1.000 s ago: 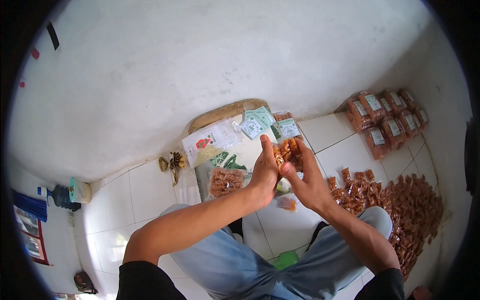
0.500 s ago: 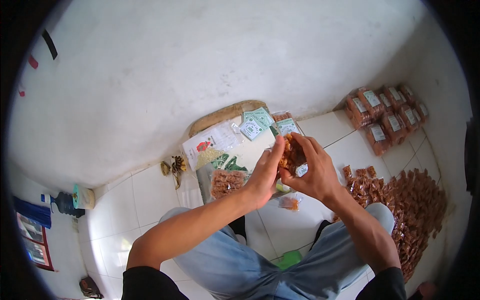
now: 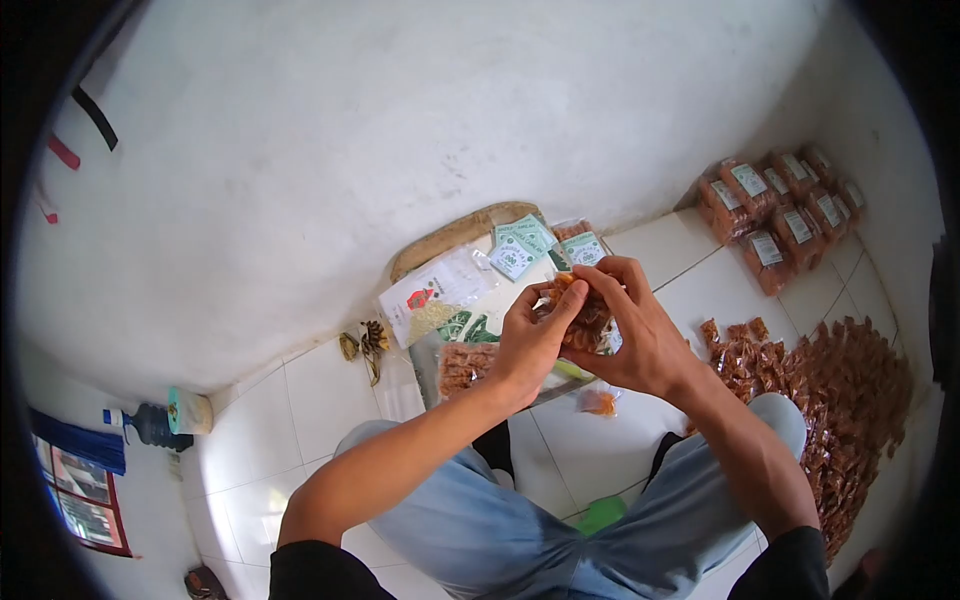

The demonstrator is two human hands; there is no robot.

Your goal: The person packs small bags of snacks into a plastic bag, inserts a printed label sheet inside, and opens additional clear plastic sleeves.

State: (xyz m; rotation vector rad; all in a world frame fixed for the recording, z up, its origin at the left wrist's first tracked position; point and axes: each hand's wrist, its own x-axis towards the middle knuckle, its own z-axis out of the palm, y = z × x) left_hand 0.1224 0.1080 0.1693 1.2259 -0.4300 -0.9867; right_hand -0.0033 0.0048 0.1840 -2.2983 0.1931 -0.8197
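Note:
My left hand (image 3: 535, 345) and my right hand (image 3: 642, 330) are closed around a clear bag of small brown snack packets (image 3: 590, 325), above a low board. Fingers of both hands meet near its top and hide part of it. Just left of my left hand, a filled bag of brown snacks (image 3: 466, 367) lies on the board. Green-and-white printed labels (image 3: 525, 245) are spread beyond my hands, some resting on another brown snack bag. A single small orange-brown packet (image 3: 599, 402) lies below my right hand.
A large heap of small brown packets (image 3: 815, 410) covers the floor at right. Filled, labelled bags (image 3: 785, 215) stand stacked in the far right corner. A printed plastic bag (image 3: 425, 297) lies on the board's left part. A blue water bottle (image 3: 150, 427) is at far left.
The view has shifted slightly, so the surroundings appear a little further right. My fingers have drawn closer together over the bag's top, and less of its contents shows.

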